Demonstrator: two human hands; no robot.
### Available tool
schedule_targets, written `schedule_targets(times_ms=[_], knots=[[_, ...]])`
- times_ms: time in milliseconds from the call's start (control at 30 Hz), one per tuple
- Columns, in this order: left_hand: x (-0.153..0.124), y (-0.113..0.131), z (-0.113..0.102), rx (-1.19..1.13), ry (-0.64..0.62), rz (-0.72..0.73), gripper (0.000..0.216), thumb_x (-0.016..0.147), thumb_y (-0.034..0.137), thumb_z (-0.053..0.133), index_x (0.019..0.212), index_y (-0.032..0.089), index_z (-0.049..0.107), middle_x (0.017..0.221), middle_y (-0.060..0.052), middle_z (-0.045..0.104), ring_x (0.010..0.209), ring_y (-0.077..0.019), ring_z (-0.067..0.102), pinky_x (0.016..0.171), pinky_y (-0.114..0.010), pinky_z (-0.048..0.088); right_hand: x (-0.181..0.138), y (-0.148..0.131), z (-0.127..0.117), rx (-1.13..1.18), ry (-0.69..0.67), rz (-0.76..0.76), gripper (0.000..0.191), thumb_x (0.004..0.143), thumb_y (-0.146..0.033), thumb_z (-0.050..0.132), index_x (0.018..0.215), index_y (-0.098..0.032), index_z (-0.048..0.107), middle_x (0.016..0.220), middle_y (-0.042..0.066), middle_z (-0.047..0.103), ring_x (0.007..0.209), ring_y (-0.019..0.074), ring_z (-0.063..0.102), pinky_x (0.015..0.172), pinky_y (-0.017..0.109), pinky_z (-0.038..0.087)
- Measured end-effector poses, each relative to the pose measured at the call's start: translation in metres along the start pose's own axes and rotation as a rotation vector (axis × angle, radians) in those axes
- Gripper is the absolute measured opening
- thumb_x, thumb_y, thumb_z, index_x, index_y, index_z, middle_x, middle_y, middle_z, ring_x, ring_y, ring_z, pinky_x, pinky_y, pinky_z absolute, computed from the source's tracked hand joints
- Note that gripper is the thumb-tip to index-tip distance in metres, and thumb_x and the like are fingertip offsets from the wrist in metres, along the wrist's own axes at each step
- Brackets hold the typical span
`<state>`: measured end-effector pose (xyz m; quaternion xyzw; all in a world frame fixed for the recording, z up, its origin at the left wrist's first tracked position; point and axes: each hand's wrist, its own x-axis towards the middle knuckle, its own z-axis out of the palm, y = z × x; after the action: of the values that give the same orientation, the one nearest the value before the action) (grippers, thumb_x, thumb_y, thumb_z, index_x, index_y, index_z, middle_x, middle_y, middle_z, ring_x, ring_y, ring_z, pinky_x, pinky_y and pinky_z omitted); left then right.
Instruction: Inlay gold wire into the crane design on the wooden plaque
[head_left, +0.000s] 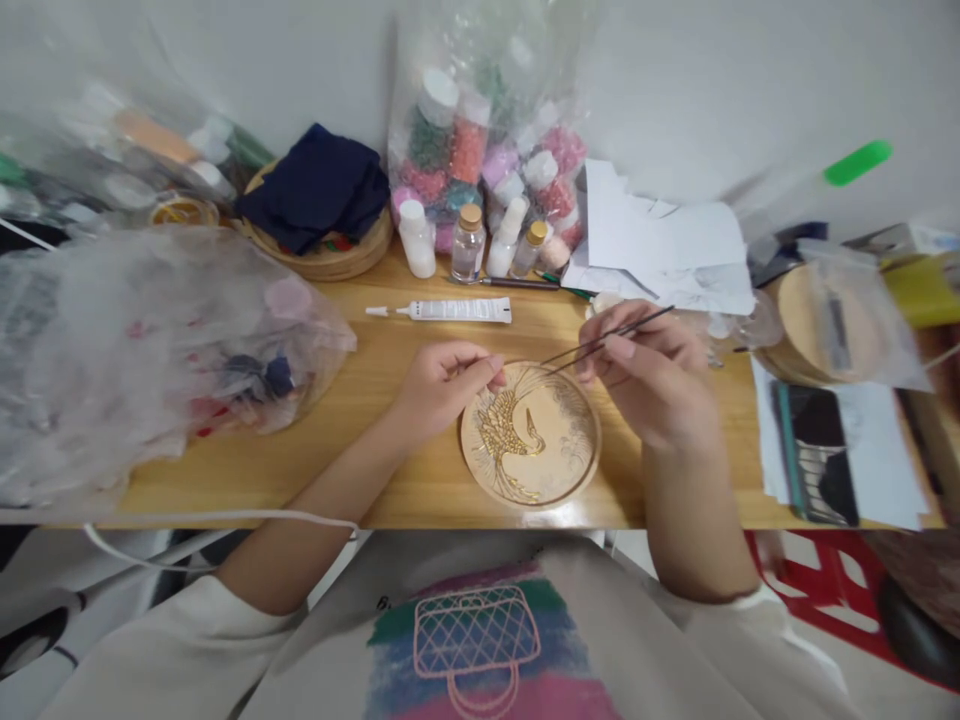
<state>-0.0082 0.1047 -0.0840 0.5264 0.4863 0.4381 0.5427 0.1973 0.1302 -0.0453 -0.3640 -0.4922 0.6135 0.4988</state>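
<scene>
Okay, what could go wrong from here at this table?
The tweezers in the right hand point at the round board, so a slip might scratch its gold bird. The board sits near the table's front edge and could get knocked off. The white tube looks uncapped, so it might leak.

Right hand [660,375] holds tweezers [646,320] over plaque [531,432]; left hand [451,385] at rim [529,502]; 4 bottles [468,248] behind.

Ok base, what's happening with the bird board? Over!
Left hand at upper-left rim of wooden crane disc. Right hand holding black tweezers, tips near disc's top edge. White squeeze tube beyond, seemingly not blocking.
</scene>
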Motion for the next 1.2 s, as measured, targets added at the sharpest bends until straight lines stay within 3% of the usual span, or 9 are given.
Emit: schedule_targets(times_ms=[167,367,567,767,1000,1200], knots=[[0.000,-0.001,0.003,-0.050,0.011,-0.084,0.022,0.078,0.034,0.065,0.062,0.020,0.068,0.060,-0.001,0.069,0.055,-0.0123,0.060,0.054,-0.024,0.048,0.002,0.019,-0.003,0.126,0.003,0.129,0.024,0.071,-0.034,0.090,0.081,-0.024,0.071,0.076,-0.004,0.074,0.056,0.0093,0.069,0.051,0.018,0.059],[-0.003,0.006,0.006,-0.118,0.008,-0.145,0.019,0.078,0.030,0.068,0.061,0.021,0.071,0.062,-0.001,0.072,0.054,-0.0113,0.059,0.055,-0.024,0.048,-0.006,0.023,-0.005,0.032,0.068,0.118,0.021,0.075,-0.041,0.087,0.080,-0.028,0.073,0.065,-0.002,0.072,0.052,0.0131,0.067,0.046,0.024,0.054],[-0.005,0.008,0.007,-0.174,0.008,-0.159,0.022,0.078,0.032,0.072,0.061,0.019,0.072,0.062,-0.003,0.073,0.054,-0.0100,0.059,0.054,-0.022,0.048,-0.010,0.023,0.002,0.027,0.106,0.086,0.027,0.074,-0.036,0.089,0.074,-0.022,0.066,0.054,-0.006,0.062,0.045,0.0079,0.057,0.043,0.019,0.045],[-0.007,0.012,0.006,-0.177,-0.001,-0.171,0.021,0.078,0.028,0.070,0.059,0.021,0.072,0.062,-0.002,0.074,0.055,-0.0114,0.063,0.055,-0.023,0.052,-0.013,0.021,0.002,0.027,0.041,0.101,0.019,0.084,-0.039,0.080,0.082,-0.024,0.069,0.060,-0.002,0.070,0.047,0.0122,0.063,0.043,0.022,0.048],[-0.007,0.013,0.006,-0.188,-0.052,-0.154,0.021,0.079,0.031,0.071,0.060,0.021,0.072,0.064,-0.002,0.073,0.061,-0.0144,0.067,0.061,-0.027,0.057,-0.017,0.027,0.005,-0.045,0.151,0.069,0.020,0.079,-0.039,0.085,0.079,-0.024,0.071,0.067,-0.003,0.072,0.048,0.0112,0.064,0.043,0.022,0.051],[-0.008,0.015,0.006,-0.190,-0.097,-0.189,0.023,0.080,0.026,0.067,0.058,0.023,0.070,0.064,-0.002,0.071,0.064,-0.0155,0.066,0.064,-0.029,0.056,-0.015,0.025,0.005,-0.037,0.118,0.113,0.024,0.076,-0.041,0.087,0.077,-0.023,0.071,0.062,-0.002,0.070,0.047,0.0117,0.062,0.043,0.023,0.049]])
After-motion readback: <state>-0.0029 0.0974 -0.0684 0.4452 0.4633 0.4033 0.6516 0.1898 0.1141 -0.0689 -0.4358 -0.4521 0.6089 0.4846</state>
